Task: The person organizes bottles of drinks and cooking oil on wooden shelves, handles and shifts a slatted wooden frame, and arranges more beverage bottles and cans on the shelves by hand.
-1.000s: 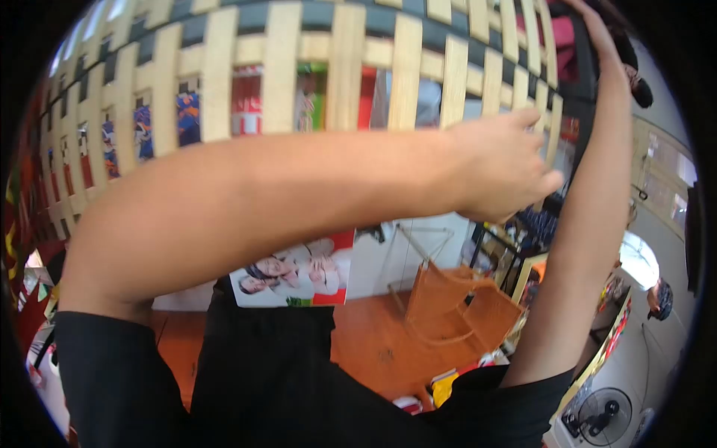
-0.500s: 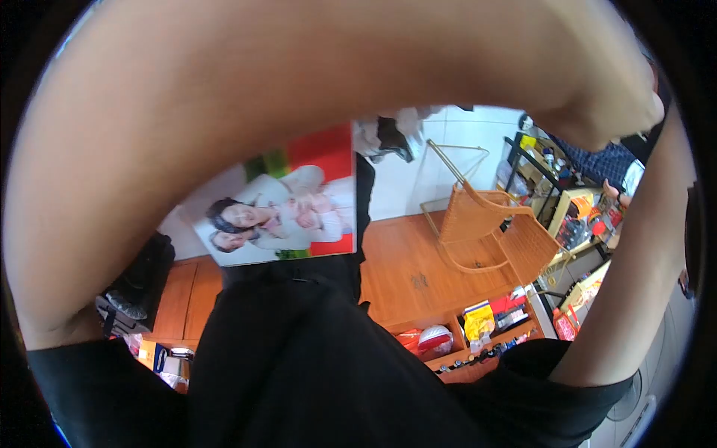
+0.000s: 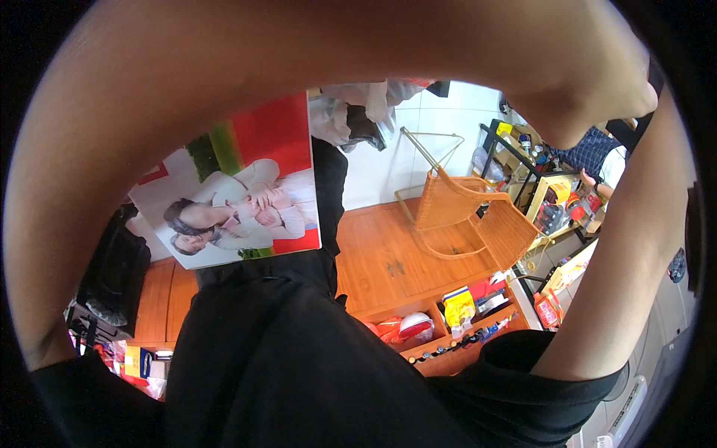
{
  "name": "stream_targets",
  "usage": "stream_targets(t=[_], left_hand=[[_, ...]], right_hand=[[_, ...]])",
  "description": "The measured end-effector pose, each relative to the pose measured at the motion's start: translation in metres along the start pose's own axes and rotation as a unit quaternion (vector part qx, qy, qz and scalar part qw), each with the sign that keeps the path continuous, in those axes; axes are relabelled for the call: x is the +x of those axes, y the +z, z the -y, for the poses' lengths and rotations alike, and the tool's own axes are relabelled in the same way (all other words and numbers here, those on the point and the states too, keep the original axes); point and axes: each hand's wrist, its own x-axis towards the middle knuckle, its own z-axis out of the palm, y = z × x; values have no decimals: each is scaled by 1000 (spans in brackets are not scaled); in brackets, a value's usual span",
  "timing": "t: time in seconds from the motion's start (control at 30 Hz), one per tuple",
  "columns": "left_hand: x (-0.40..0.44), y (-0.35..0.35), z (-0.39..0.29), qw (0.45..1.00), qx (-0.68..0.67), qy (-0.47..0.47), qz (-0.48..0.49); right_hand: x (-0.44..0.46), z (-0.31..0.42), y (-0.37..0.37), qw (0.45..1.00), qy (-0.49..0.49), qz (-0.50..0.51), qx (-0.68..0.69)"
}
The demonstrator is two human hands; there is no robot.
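Observation:
My left arm (image 3: 224, 67) arches across the top of the head view, close to the camera. My left hand (image 3: 590, 97) is at the upper right, beside my right forearm (image 3: 627, 239); its fingers are mostly hidden, and I cannot make out anything in it. The right forearm rises along the right side, and my right hand is out of sight past the upper right edge. Beyond the left arm a large printed photo panel (image 3: 254, 209) shows people in light clothes against red and green; the arm covers its upper part.
A woven wicker chair (image 3: 455, 205) appears tilted against a wooden cabinet (image 3: 373, 257). Open compartments (image 3: 437, 340) hold packets and small goods. Plastic bags (image 3: 373, 112) hang at the top. At right, goods fill a rack (image 3: 556, 198) near another person's hand (image 3: 590, 179). A black case (image 3: 112, 276) sits left.
The whole scene has shifted left and slightly up, so more of the photo panel shows below my left arm. Both arms keep nearly the same pose.

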Motion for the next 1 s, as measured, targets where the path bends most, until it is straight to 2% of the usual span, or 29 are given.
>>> stream_targets(t=[1.0], left_hand=[[-3,-6,2,1000,6,9,24]], right_hand=[[-1,1,4,1000,-6,-18,-4]])
